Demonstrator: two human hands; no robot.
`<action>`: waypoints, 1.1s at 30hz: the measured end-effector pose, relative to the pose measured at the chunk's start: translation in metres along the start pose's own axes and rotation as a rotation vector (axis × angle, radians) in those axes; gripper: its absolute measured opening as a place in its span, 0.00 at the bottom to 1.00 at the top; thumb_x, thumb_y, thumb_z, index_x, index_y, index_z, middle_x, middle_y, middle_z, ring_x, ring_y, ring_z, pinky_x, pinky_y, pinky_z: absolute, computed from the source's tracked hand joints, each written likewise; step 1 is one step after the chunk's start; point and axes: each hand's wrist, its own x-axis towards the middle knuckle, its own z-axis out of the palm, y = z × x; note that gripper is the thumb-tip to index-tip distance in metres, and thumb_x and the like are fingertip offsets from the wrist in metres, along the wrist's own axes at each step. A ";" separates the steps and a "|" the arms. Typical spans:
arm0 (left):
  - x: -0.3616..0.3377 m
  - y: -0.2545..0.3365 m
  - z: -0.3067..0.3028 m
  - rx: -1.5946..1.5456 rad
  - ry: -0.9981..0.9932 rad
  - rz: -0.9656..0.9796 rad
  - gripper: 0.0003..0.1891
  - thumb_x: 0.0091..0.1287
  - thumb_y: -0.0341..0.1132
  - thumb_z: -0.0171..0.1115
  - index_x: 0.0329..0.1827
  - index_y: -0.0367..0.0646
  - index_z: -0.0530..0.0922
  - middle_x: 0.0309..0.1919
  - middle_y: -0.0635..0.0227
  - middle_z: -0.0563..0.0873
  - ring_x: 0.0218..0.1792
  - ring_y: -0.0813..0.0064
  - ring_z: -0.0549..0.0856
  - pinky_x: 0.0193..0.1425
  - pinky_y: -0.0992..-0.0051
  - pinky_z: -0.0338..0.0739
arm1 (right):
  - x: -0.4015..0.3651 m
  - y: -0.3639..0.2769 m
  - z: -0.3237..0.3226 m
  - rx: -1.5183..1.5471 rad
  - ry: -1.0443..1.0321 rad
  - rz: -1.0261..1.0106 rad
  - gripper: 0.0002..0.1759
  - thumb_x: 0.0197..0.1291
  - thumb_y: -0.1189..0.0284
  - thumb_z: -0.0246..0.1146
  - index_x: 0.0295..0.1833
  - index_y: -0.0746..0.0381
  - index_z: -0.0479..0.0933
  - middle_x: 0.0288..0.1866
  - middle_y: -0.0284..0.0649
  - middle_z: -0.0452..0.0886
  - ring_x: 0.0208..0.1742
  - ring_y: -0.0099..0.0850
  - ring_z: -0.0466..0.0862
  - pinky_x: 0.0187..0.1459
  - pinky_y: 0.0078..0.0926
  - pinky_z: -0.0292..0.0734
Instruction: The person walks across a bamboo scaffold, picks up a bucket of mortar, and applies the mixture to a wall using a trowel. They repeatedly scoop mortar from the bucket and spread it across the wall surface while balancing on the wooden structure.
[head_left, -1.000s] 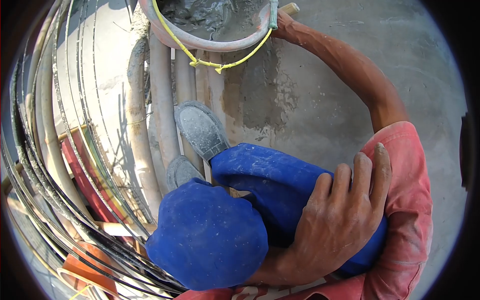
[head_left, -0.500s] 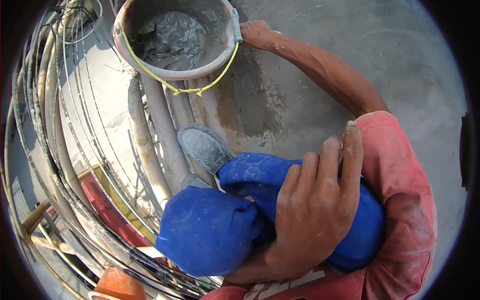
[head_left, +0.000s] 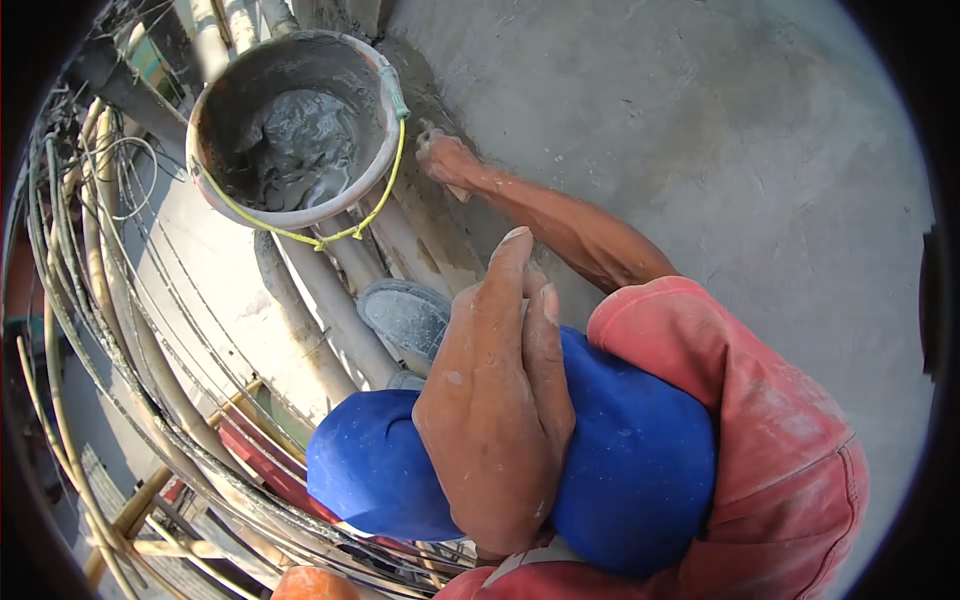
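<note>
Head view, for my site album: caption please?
Left hand rests on a blue-trousered knee; right hand touches concrete beside a bucket of wet mortar.

The right hand (head_left: 447, 160) covers nearly all of the pale tool (head_left: 458, 190) it grips, so its kind cannot be told. The left hand (head_left: 495, 400) and blue knee (head_left: 630, 450) hide much of the grey shoe (head_left: 405, 315). The picture's bottom edge cuts off an orange object (head_left: 312, 586)

One bucket (head_left: 290, 120) of grey mortar at eleven o'clock, one yellow cord (head_left: 320, 238) on it, two hands — left hand (head_left: 495, 400) at six, right hand (head_left: 447, 160) at twelve — two blue knees (head_left: 630, 450), one dusty shoe (head_left: 405, 315), at least three pale pipes (head_left: 335, 300) at nine.
</note>
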 end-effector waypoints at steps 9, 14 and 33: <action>-0.012 0.013 -0.013 0.053 0.282 -0.159 0.17 0.71 0.34 0.49 0.58 0.35 0.70 0.37 0.62 0.81 0.23 0.88 0.68 0.28 0.88 0.63 | -0.013 0.010 0.102 0.250 0.267 0.212 0.23 0.59 0.62 0.49 0.53 0.68 0.64 0.47 0.60 0.77 0.51 0.58 0.76 0.53 0.52 0.68; -0.017 0.022 -0.023 0.146 0.299 -0.078 0.20 0.71 0.39 0.49 0.59 0.35 0.69 0.36 0.62 0.81 0.22 0.88 0.68 0.29 0.86 0.62 | 0.012 0.015 0.109 0.339 0.227 0.302 0.23 0.59 0.63 0.48 0.55 0.67 0.62 0.53 0.62 0.72 0.54 0.56 0.74 0.54 0.51 0.67; -0.026 0.022 -0.031 0.284 0.497 0.054 0.19 0.71 0.38 0.48 0.59 0.35 0.70 0.33 0.62 0.82 0.20 0.88 0.67 0.31 0.86 0.64 | -0.035 0.029 0.119 0.303 0.489 0.050 0.18 0.60 0.65 0.53 0.49 0.67 0.63 0.44 0.61 0.75 0.47 0.59 0.75 0.45 0.50 0.69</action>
